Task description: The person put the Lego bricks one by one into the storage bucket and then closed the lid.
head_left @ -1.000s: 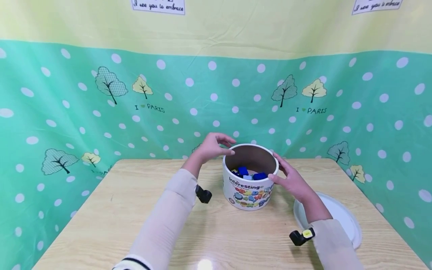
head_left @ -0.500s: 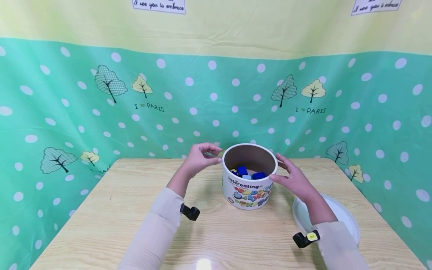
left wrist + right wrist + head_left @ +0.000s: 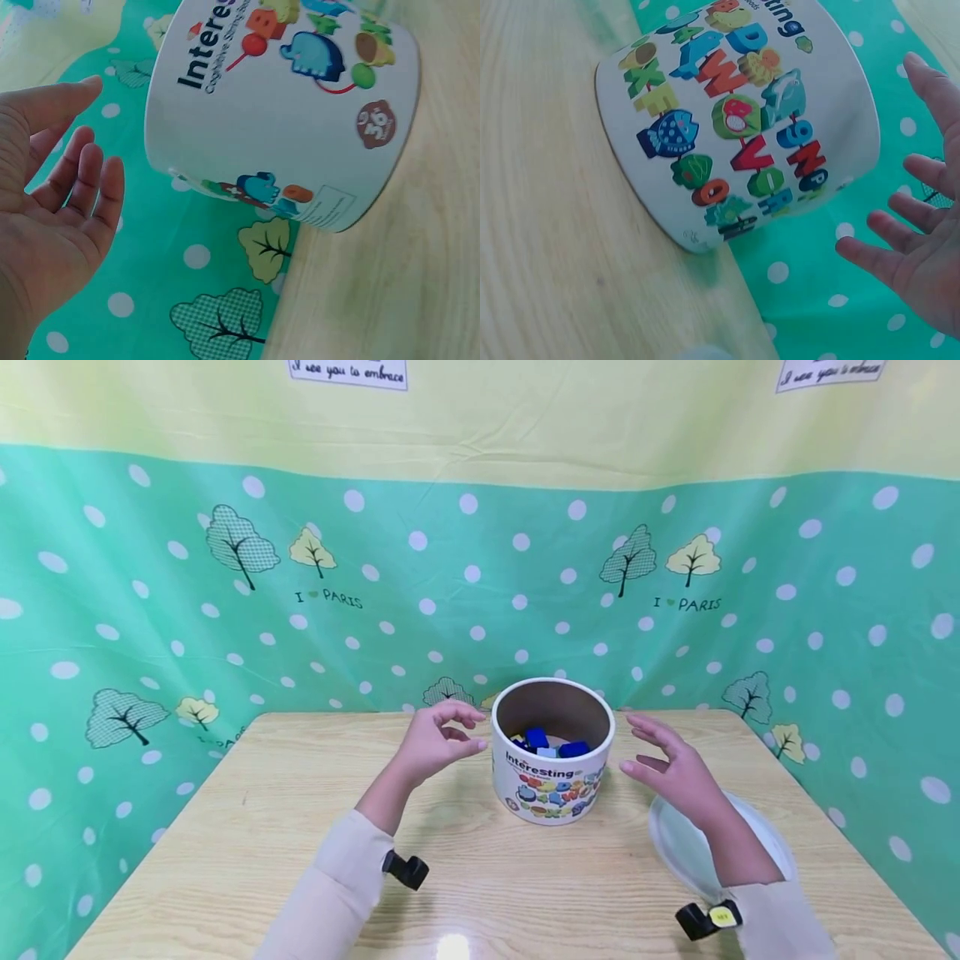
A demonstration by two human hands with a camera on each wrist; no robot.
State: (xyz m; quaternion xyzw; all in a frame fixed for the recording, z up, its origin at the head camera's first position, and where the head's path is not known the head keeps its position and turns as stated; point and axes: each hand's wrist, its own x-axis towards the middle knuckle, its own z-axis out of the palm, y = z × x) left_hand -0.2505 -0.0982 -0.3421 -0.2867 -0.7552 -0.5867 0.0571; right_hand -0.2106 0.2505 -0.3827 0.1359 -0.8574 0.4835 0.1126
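Observation:
A round white tub (image 3: 555,789) printed with "Interesting" and colourful letters and animals stands upright on the table. Inside it lie several blocks (image 3: 537,739), mostly dark blue with a pale one among them. To the tub's left is my left hand (image 3: 431,742), fingers relaxed and apart from the wall. My right hand (image 3: 675,774) hovers on the other side, fingers spread and holding nothing. Both wrist views show a gap between the hand and the tub: the left hand (image 3: 60,187) has its palm in sight, and the right hand (image 3: 922,232) has its fingers extended.
A round white lid (image 3: 682,843) lies on the wooden table (image 3: 247,852) at the right, partly under the right forearm. Behind the table hangs a green polka-dot curtain (image 3: 405,635) with printed trees.
Both hands have left the tub's rim. The left hand moved left and toward me, the right hand moved right and slightly toward me. The tub stays where it was.

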